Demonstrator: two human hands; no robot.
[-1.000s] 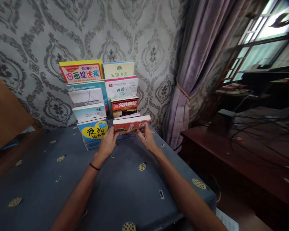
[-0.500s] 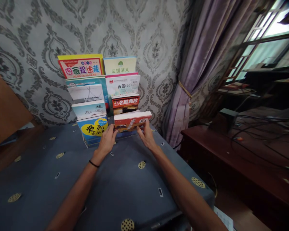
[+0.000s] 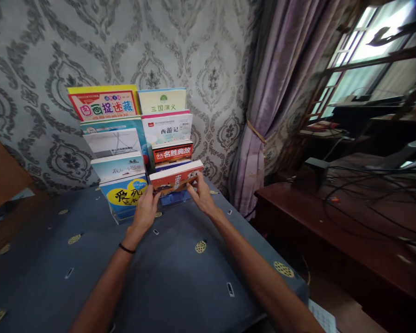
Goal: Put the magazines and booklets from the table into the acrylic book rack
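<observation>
Between my two hands is a red book (image 3: 169, 181), tilted, its white page edge upward. My left hand (image 3: 146, 208) is closed on its left end, and my right hand (image 3: 201, 193) grips its right end. The book is in front of the lower right part of a clear tiered rack (image 3: 117, 218). Directly behind it stands a red-and-black book (image 3: 173, 154), with a white book (image 3: 168, 128) and a pale green book (image 3: 162, 99) higher up. Left of my left hand is a blue book with a yellow heart (image 3: 123, 196), below several other books.
A dark blue patterned cloth (image 3: 173, 277) covers the table. Behind the rack is a patterned wall (image 3: 208, 60). A purple curtain (image 3: 253, 157) hangs at the right, beside a dark red cabinet (image 3: 298, 217) with tangled cables (image 3: 364, 222). A brown panel (image 3: 3, 171) stands at the left.
The red book has tilted, its right end now higher than its left, and more of the blue piece beneath it shows. Both hands still hold it. The view has shifted slightly.
</observation>
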